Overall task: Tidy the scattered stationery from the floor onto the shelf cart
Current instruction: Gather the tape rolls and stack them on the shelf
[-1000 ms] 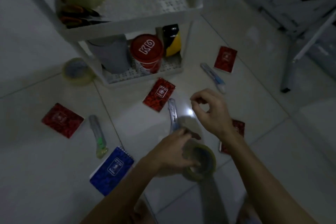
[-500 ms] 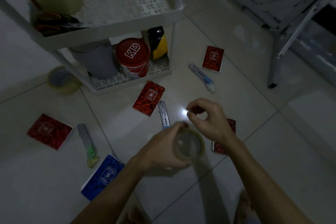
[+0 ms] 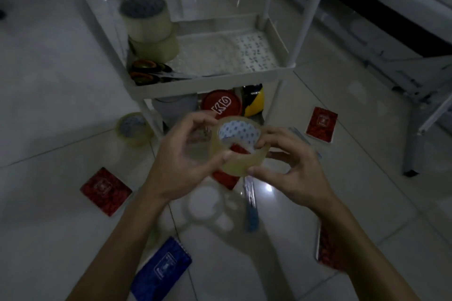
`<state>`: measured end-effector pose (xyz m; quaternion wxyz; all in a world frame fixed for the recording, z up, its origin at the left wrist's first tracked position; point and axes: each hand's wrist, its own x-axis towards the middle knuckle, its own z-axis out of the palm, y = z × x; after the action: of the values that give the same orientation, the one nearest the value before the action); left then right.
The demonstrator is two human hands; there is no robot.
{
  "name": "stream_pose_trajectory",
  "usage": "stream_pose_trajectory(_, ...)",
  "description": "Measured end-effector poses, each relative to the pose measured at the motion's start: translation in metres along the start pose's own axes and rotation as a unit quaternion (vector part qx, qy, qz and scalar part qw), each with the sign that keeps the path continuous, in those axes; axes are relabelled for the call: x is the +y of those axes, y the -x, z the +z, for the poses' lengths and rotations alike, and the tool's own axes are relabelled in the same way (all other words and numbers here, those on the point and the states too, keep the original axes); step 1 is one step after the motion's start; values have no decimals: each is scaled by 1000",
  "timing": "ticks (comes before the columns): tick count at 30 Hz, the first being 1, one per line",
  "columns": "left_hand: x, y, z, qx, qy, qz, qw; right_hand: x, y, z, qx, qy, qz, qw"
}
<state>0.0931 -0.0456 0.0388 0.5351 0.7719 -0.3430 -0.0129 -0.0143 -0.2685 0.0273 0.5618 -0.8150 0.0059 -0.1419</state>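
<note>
Both hands, left hand (image 3: 186,154) and right hand (image 3: 291,166), pinch the tape roll (image 3: 238,145) just before the shelf cart (image 3: 215,83), presumably steadying it to stack on the rolls there.

**Floor and shelf cart, with what rests on each**

I see a pale tiled floor (image 3: 49,105) carrying a white shelf cart (image 3: 212,80). On the floor: a tape roll (image 3: 133,128) beside the cart's front-left leg; red notebooks at left (image 3: 105,190), right (image 3: 321,124) and near right (image 3: 327,247); a blue notebook (image 3: 162,269); a blue cutter (image 3: 252,205). The cart's middle shelf holds two stacked tape rolls (image 3: 149,29) and scissors (image 3: 146,72) along its left edge. The bottom shelf holds a red-lidded can (image 3: 221,105).
</note>
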Motion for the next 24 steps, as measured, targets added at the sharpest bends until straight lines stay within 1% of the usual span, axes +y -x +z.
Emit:
stream_pose_trajectory(2, 9, -12, -21, 101, -97, 51, 989, -20, -23, -4, 32, 13, -39, 999)
stream_pose_trajectory(3, 11, -19, -30, 137, -146, 72, 977, -30, -35, -5, 50, 23, -58, 997)
stream_pose_trajectory(4, 11, -26, -37, 158, -187, 84, 966, -39, -49, -5, 71, 36, -76, 994)
stream_pose_trajectory(5, 10, -33, -43, 164, -218, 85, 958, -49, -65, -4, 95, 55, -87, 990)
stream_pose_trajectory(7, 8, -45, -48, 138, -250, 59, 957, -64, -96, 2, 146, 100, -90, 980)
stream_pose_trajectory(9, 6, -54, -48, 101, -257, 17, 961, -71, -128, 13, 194, 136, -74, 969)
stream_pose_trajectory(11, 2, -61, -49, 92, -248, -17, 964, -69, -156, 27, 212, 151, -46, 964)
stream_pose_trajectory(13, -3, -65, -52, 95, -230, -36, 968, -60, -180, 40, 207, 153, -16, 966)
stream_pose_trajectory(17, -10, -65, -56, 80, -211, -37, 973, -44, -215, 57, 179, 185, 36, 966)
stream_pose_trajectory(21, -14, -56, -53, 82, -222, -27, 971, -40, -227, 63, 138, 195, 31, 971)
stream_pose_trajectory(24, -20, -47, -52, 94, -218, -4, 971, -38, -222, 60, 88, 222, 27, 971)
